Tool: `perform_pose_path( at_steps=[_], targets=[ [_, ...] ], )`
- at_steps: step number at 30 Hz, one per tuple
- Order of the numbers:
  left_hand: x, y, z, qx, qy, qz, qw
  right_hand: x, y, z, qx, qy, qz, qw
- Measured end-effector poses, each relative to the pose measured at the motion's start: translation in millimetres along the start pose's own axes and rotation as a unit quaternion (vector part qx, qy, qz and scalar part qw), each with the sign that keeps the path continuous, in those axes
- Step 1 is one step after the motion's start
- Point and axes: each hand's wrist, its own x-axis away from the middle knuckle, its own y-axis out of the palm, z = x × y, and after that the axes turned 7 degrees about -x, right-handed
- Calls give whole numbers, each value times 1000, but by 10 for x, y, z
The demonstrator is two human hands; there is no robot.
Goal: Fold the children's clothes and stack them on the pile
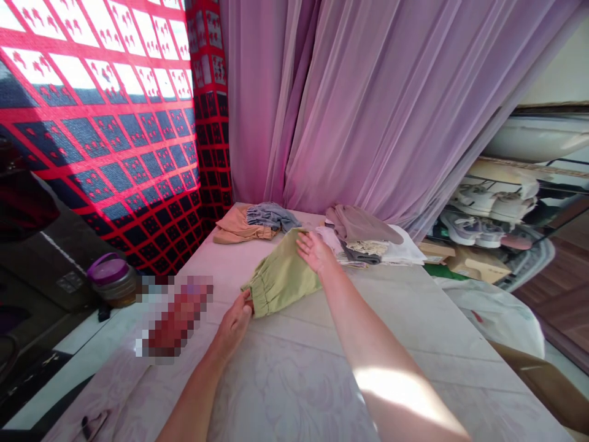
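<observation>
Pinching green trousers (280, 276) on the desk (285, 387) with our left grip (234, 325), we rest our open right grip (315, 252) on them; a purple-lidded jar (113, 279) sits left of the desk, contents unclear.

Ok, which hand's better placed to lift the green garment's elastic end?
Left, probably: the left hand is at the gathered elastic end of the green garment, fingers at its edge. The right hand lies flat on the far end.
</observation>
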Motion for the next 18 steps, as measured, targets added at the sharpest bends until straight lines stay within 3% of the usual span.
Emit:
perform_pose_path(
  at_steps=[4, 7, 11, 18],
  targets=[
    [-21, 110, -100, -46, -75, 90, 992, -229, -18, 360, 142, 1, 7, 990],
    [-3, 153, -114, -94, -71, 133, 984, -361, -151, 482, 271, -31, 19, 962],
    [21, 159, -43, -159, -58, 142, 975, -562, -219, 423, 423, -99, -24, 900],
    [25, 160, 31, -297, 30, 171, 939, -830, 7, 381, 597, -157, -150, 773]
  ],
)
